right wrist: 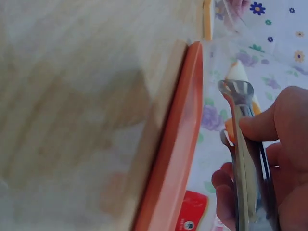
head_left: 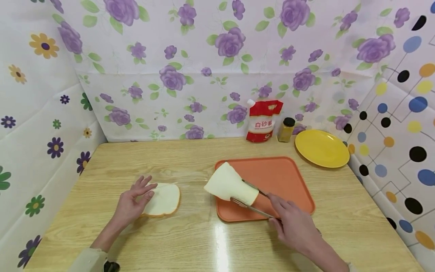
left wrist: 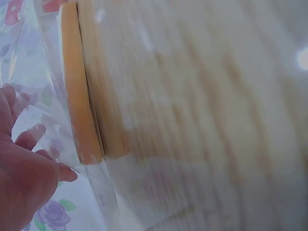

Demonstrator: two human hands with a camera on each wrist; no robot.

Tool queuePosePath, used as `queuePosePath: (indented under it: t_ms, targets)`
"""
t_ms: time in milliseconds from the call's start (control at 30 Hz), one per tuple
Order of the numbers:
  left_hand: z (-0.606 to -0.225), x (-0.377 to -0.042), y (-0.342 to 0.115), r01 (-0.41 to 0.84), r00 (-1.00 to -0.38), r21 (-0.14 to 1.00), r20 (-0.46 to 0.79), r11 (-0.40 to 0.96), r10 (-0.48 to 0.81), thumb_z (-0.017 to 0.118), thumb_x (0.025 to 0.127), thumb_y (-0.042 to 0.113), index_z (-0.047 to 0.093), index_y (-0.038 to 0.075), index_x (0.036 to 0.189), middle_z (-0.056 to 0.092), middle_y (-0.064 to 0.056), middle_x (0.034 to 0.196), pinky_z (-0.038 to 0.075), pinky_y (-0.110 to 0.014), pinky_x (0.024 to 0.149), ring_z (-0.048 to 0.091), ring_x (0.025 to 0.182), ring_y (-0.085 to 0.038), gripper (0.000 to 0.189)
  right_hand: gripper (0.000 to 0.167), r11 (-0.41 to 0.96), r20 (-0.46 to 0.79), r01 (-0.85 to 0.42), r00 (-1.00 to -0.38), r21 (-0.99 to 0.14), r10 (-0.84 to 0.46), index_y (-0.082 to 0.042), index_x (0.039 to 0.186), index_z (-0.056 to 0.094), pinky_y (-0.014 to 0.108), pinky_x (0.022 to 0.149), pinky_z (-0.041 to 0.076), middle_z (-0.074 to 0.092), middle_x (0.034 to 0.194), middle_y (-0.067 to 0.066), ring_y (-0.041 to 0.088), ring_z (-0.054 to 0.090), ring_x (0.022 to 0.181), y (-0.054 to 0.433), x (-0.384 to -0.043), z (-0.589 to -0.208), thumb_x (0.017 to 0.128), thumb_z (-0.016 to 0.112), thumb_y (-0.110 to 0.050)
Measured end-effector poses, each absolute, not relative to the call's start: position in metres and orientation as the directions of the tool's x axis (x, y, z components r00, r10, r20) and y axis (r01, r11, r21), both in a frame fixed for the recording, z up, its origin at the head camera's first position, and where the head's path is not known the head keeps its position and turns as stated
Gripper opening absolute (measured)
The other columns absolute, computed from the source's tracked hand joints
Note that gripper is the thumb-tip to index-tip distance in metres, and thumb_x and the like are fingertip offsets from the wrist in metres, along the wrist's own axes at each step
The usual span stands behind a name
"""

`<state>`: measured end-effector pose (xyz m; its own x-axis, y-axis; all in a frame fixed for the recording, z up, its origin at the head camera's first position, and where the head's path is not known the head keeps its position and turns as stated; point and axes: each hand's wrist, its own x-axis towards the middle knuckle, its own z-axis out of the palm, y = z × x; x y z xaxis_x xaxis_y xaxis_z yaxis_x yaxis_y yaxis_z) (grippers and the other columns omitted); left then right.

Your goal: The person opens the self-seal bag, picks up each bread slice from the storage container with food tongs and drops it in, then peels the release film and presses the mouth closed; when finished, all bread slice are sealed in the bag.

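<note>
My right hand [head_left: 297, 224] grips metal tongs [right wrist: 248, 168]. Between the tongs' ends is a slice of white bread [head_left: 225, 183], bent and narrowed, above the tray's left part and sticking out past its left edge. My left hand [head_left: 134, 200] is at another bread slice [head_left: 164, 198] lying on the table's left half. Clear plastic film [left wrist: 53, 91] covers this slice, with creases running to my left thumb and fingers, which hold the film. In the left wrist view, some fingers show through the film. The slice's brown crust [left wrist: 82, 91] shows there edge-on.
The orange tray [head_left: 272, 170] lies on the wooden table [head_left: 190, 241]. Behind it stand a red-and-white spout pouch [head_left: 261, 122] and a black-capped jar [head_left: 286, 130]. A yellow plate [head_left: 323, 148] sits at the back right. Patterned cloth [head_left: 204, 45] walls three sides.
</note>
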<state>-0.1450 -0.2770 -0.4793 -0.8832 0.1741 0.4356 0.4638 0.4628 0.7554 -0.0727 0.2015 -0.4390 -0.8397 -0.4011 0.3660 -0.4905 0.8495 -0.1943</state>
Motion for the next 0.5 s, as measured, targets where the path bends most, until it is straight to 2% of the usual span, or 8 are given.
queuePosePath:
  t_ms: [300, 500]
  targets:
    - [-0.482, -0.145, -0.277, 0.455, -0.887, 0.753, 0.429, 0.475, 0.170, 0.068, 0.090, -0.007, 0.071, -0.008, 0.113, 0.050, -0.036, 0.136, 0.013, -0.078, 0.104, 0.026, 0.136, -0.061, 0.023, 0.058, 0.820, 0.243, -0.536, -0.838, -0.201, -0.489, -0.008, 0.137, 0.059, 0.022, 0.044, 0.037, 0.065, 0.128, 0.008, 0.027, 0.067, 0.085, 0.193, -0.081, -0.417, 0.084, 0.080, -0.018]
    - [-0.483, -0.146, -0.278, 0.451, -0.890, 0.754, 0.422, 0.478, 0.174, 0.068, 0.091, -0.006, 0.070, -0.008, 0.114, 0.048, -0.036, 0.138, 0.011, -0.078, 0.104, 0.025, 0.137, -0.061, 0.024, 0.057, 0.792, 0.203, -0.579, -0.814, -0.196, -0.545, -0.006, 0.137, 0.058, 0.024, 0.045, 0.041, 0.064, 0.131, 0.009, 0.028, 0.067, 0.089, 0.188, -0.084, -0.409, 0.086, 0.078, -0.021]
